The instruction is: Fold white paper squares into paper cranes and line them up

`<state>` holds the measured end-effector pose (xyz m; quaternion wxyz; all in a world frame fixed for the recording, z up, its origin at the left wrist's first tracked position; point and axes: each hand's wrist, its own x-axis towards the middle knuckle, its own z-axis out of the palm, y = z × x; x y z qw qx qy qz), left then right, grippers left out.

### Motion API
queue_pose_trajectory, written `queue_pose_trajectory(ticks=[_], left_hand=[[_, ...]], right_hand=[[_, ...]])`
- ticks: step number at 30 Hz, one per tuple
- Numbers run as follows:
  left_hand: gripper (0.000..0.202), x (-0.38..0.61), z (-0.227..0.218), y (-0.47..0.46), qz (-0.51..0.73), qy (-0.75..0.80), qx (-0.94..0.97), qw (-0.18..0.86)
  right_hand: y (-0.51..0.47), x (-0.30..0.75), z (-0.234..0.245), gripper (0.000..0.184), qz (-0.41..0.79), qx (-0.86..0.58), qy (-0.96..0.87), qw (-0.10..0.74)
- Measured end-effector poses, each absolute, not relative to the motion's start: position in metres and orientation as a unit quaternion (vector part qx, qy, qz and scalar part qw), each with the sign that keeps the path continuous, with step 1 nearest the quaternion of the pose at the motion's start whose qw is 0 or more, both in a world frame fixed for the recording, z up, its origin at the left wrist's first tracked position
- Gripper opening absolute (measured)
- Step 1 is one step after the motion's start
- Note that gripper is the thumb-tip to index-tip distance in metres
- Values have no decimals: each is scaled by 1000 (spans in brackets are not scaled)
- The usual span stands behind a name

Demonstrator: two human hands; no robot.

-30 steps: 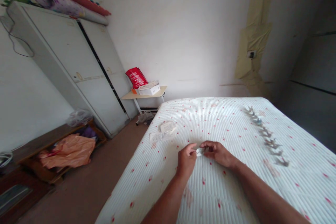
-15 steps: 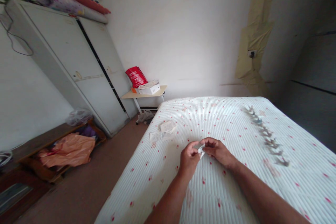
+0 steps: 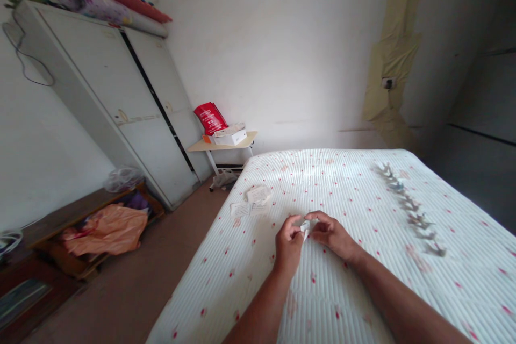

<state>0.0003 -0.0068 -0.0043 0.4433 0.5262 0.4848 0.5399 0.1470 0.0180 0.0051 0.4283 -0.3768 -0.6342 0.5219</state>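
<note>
My left hand [image 3: 288, 238] and my right hand [image 3: 332, 233] meet above the white bed [image 3: 363, 279] with red dots. Both pinch a small folded piece of white paper [image 3: 305, 227] between thumb and fingers. A short way beyond my left hand, a small stack of paper sheets [image 3: 250, 201] lies on the bed near its left edge. A row of several small grey folded paper figures [image 3: 409, 207] runs along the right side of the bed.
A grey wardrobe [image 3: 121, 113] with rolled mats on top stands at the left. A small table [image 3: 222, 145] with a red bag and boxes sits by the far wall. A low wooden bench [image 3: 80, 231] holds orange cloth and bags.
My hands have worked the small paper, turning it slightly between the fingertips while staying at the same spot over the bed. Nothing else has moved.
</note>
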Motion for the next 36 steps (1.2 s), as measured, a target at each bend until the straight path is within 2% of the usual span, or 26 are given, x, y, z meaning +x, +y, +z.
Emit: queue_pose_trajectory(ticks=[3,5,14,18,23,27,36], left_hand=[[31,-1,-6,-5,540,489,533,431],[29,-2,-6,-5,540,494,533,424],[27,-2,-4,-4,547,490,522,434],[24,-3,-2,-5,549,487,507,451],[17,-4,5,-7,538,507,492,459],[10,-4,7,-7,538,495,494,470],[13,-5,9,-7,546,498,473,479]], right_hand=[[16,144,7,20,463,-347,-674,460],[15,142,7,17,441,-335,-692,463],[17,141,0,17,424,-357,-700,450],[18,141,1,8,409,-329,-723,449],[20,142,-1,10,395,-329,-734,444],[19,142,-1,11,418,-344,-723,429],[19,141,-2,7,481,-352,-681,426]])
